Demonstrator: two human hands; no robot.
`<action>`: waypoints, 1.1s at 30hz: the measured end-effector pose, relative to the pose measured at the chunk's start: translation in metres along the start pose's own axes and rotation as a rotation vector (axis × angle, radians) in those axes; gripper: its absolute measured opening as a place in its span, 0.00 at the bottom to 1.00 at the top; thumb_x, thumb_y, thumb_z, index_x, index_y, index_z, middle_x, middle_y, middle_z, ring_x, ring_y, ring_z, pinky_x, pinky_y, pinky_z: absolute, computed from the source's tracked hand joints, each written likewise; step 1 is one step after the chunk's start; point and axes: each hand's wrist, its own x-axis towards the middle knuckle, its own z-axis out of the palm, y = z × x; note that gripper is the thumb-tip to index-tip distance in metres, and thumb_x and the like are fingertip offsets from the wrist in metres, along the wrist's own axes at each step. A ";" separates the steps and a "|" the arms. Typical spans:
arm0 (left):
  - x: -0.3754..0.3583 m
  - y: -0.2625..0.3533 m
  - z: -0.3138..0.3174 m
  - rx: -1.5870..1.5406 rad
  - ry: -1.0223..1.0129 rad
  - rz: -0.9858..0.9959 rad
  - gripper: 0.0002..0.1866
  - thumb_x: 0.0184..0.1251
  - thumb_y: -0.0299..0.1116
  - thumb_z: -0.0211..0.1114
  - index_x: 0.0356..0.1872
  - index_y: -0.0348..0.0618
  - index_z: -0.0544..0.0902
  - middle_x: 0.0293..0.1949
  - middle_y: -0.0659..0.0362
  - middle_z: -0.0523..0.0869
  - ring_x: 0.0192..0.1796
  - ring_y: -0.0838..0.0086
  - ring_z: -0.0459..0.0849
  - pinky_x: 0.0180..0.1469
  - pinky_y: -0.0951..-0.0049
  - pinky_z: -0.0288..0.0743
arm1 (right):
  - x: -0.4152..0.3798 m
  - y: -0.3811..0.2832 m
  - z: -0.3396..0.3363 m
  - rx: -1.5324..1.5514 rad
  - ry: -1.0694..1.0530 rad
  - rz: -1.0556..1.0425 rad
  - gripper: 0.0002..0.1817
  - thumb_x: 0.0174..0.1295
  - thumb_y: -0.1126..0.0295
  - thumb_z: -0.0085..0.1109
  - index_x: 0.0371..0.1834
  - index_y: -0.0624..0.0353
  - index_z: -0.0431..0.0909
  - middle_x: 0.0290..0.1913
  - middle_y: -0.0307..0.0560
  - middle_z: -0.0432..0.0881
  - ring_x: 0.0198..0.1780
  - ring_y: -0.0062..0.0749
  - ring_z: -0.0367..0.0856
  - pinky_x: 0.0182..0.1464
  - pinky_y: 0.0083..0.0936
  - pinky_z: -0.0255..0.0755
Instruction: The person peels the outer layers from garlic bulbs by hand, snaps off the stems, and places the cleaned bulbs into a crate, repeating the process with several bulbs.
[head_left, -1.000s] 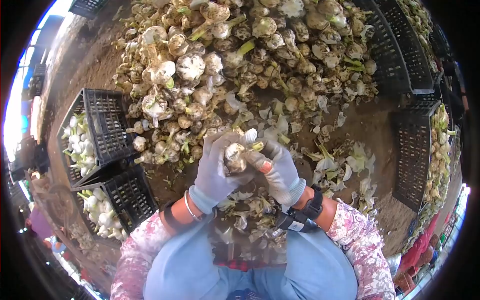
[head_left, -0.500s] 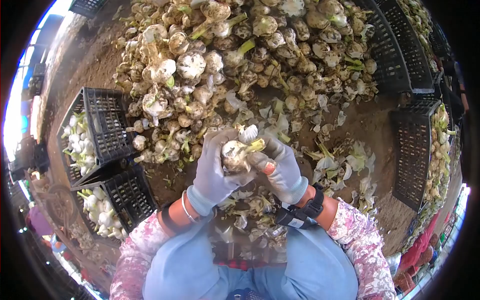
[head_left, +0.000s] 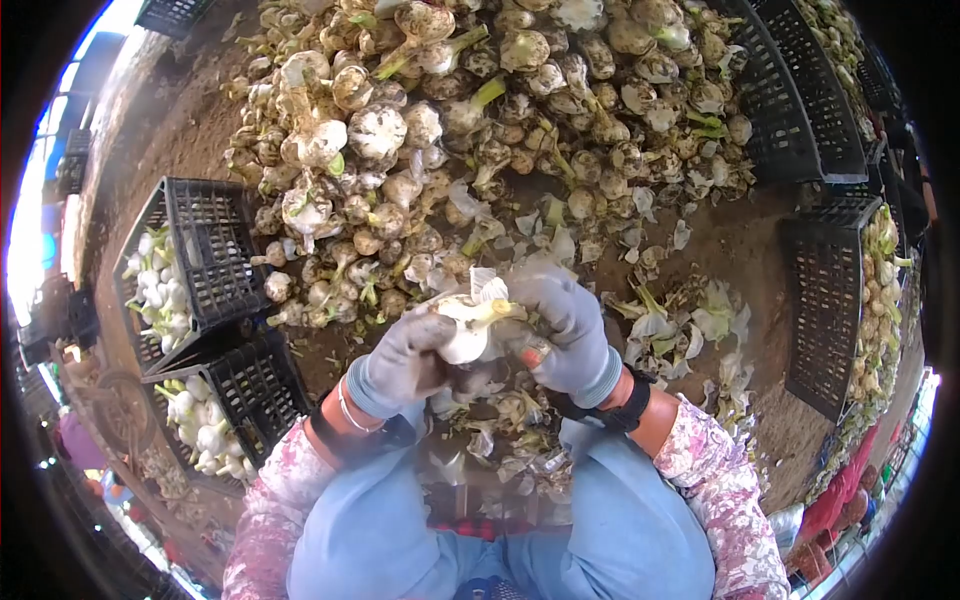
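A garlic bulb point(head_left: 466, 342) with a pale, smooth side and a short yellow-green stem is held between my two gloved hands. My left hand point(head_left: 408, 352) has its fingers closed around the bulb's left side. At the stem end, my right hand point(head_left: 562, 330) is closed, its thumb and fingers against the stem, partly smeared by motion. An orange patch shows on the right thumb of the glove. A loose flap of white skin point(head_left: 488, 284) stands up from the bulb's top.
A large heap of soil-stained garlic point(head_left: 400, 130) lies ahead. Black crates of cleaned white bulbs point(head_left: 222, 250) stand on the left. More black crates point(head_left: 825, 300) line the right, with garlic beyond them. Peeled skins point(head_left: 655, 325) litter the ground near my knees.
The bulb's dirty outer layer has come away, baring a white side. Both hands have moved slightly apart and lower, the left hand shifting left.
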 end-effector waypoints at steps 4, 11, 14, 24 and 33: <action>0.015 -0.009 0.017 0.202 0.372 0.241 0.31 0.69 0.38 0.65 0.67 0.33 0.67 0.56 0.53 0.80 0.54 0.71 0.82 0.55 0.71 0.77 | -0.005 0.002 0.008 0.032 0.077 0.215 0.11 0.60 0.73 0.65 0.45 0.60 0.79 0.46 0.51 0.82 0.43 0.44 0.82 0.48 0.30 0.75; 0.012 -0.002 0.027 0.712 0.549 0.290 0.39 0.54 0.45 0.76 0.62 0.33 0.71 0.53 0.56 0.79 0.51 0.75 0.80 0.54 0.74 0.76 | -0.009 -0.013 0.009 0.343 0.120 0.551 0.09 0.68 0.69 0.61 0.46 0.62 0.79 0.39 0.38 0.83 0.39 0.20 0.79 0.45 0.19 0.73; 0.011 0.002 0.031 0.446 0.451 0.269 0.39 0.54 0.43 0.75 0.65 0.34 0.70 0.53 0.59 0.80 0.53 0.74 0.80 0.54 0.73 0.76 | -0.015 0.002 0.007 0.885 0.127 0.710 0.10 0.69 0.67 0.61 0.46 0.62 0.79 0.38 0.34 0.82 0.38 0.16 0.76 0.44 0.17 0.71; 0.010 0.004 0.030 0.564 0.448 0.453 0.32 0.60 0.28 0.73 0.64 0.36 0.70 0.55 0.57 0.81 0.57 0.72 0.81 0.61 0.71 0.76 | -0.019 0.011 0.002 1.141 0.117 0.780 0.16 0.71 0.64 0.57 0.55 0.63 0.76 0.45 0.43 0.84 0.46 0.26 0.84 0.50 0.24 0.77; -0.005 0.011 0.031 0.443 0.299 0.379 0.34 0.59 0.33 0.70 0.66 0.32 0.71 0.57 0.52 0.81 0.58 0.68 0.82 0.61 0.69 0.76 | -0.052 0.074 -0.031 0.731 0.057 0.896 0.19 0.68 0.53 0.57 0.48 0.57 0.79 0.44 0.43 0.83 0.49 0.30 0.82 0.45 0.32 0.76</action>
